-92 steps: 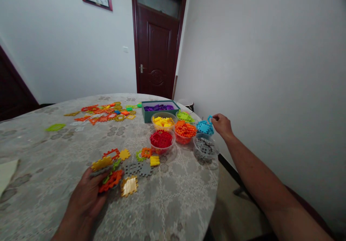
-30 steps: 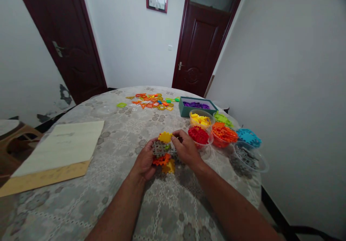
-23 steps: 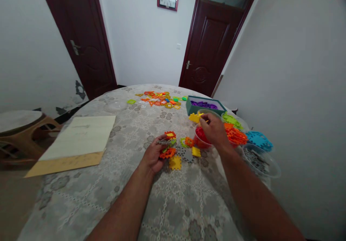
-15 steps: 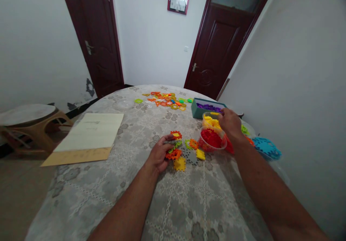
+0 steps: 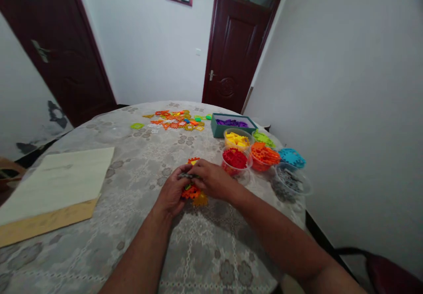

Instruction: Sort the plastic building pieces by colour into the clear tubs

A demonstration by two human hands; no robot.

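Observation:
My left hand (image 5: 173,190) is closed on a thin grey plastic building piece (image 5: 185,175), held above the table. My right hand (image 5: 213,179) meets it from the other side, its fingers bent and pressed together at the piece; what they pinch is hidden. Just below the hands are an orange toothed building piece (image 5: 191,192) and a yellow square piece (image 5: 200,200). Another orange toothed piece (image 5: 193,159) with yellow in its middle shows beyond the fingertips. My right hand covers the spot where other small pieces lay.
To the right stand tubs of red (image 5: 234,158), yellow (image 5: 237,139), orange (image 5: 264,154), blue (image 5: 292,157) and grey pieces (image 5: 290,179). Behind them is a green box (image 5: 218,129) of purple pieces. Loose mixed pieces (image 5: 178,120) lie far back; a paper sheet (image 5: 62,179) lies left.
My right hand has come back from the yellow tub, where a yellow piece showed at its fingers, to my left hand. The view has turned right, bringing the grey tub into sight.

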